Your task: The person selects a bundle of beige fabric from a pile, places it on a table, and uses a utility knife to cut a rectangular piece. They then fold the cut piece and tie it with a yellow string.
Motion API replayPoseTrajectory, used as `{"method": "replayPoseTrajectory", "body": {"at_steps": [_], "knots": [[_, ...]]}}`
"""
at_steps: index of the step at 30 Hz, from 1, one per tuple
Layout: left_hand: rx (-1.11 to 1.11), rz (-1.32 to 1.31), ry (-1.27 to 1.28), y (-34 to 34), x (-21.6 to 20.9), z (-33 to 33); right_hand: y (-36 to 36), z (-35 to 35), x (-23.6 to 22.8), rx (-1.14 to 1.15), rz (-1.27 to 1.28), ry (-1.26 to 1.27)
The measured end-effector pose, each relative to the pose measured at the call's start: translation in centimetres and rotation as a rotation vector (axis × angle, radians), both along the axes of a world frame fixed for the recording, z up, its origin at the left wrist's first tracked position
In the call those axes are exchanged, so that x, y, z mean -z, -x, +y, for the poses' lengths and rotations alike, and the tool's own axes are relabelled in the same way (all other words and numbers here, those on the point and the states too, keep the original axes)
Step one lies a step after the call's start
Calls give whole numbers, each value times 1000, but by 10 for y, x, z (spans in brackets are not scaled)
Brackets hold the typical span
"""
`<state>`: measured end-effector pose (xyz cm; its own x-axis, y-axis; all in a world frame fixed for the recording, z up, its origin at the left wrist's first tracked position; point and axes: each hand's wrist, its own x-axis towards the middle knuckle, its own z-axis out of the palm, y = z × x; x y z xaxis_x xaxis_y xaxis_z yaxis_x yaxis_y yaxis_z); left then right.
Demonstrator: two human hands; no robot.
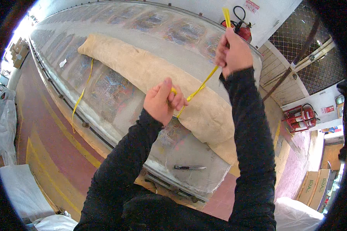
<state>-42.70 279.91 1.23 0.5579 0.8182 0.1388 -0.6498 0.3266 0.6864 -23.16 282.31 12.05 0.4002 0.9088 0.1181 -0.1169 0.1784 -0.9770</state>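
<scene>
A long roll of tan cloth point(138, 61) lies across the grey table, running from far left to near right. Yellow plastic strap point(198, 92) passes around its nearer part and is drawn tight. My left hand point(162, 101) is closed on one part of the strap, just over the roll's near edge. Raised beyond the roll, my right hand point(234, 53) grips the other part, and a loose end sticks up above its fingers. Another length of yellow strap point(81, 96) comes out from under the roll's far end and hangs over the table's left edge.
A box cutter point(190, 167) lies on the long, paint-marked table point(189, 148) near its close end. Red fire extinguishers point(302, 115) stand at the right, and another red extinguisher point(243, 34) is behind my right hand. Cardboard boxes point(316, 184) stand at lower right.
</scene>
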Motion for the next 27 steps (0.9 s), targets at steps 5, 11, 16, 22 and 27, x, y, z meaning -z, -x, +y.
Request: {"method": "replayPoseTrajectory", "body": {"at_steps": [5,11,16,22,27], "knots": [[-600,1019,-1312,24,45,3,-92,69,66,216,-133,308],[-18,1012,-191,57,121,-66,-145,117,191,457,-959,613],[46,1143,-313,34,136,-43,-130,117,168,390,-1321,512],[119,1084,-278,11,131,-56,-72,10,139,-53,-1460,805],[94,1064,-322,7,124,-65,-4,-31,160,96,-1343,346]]}}
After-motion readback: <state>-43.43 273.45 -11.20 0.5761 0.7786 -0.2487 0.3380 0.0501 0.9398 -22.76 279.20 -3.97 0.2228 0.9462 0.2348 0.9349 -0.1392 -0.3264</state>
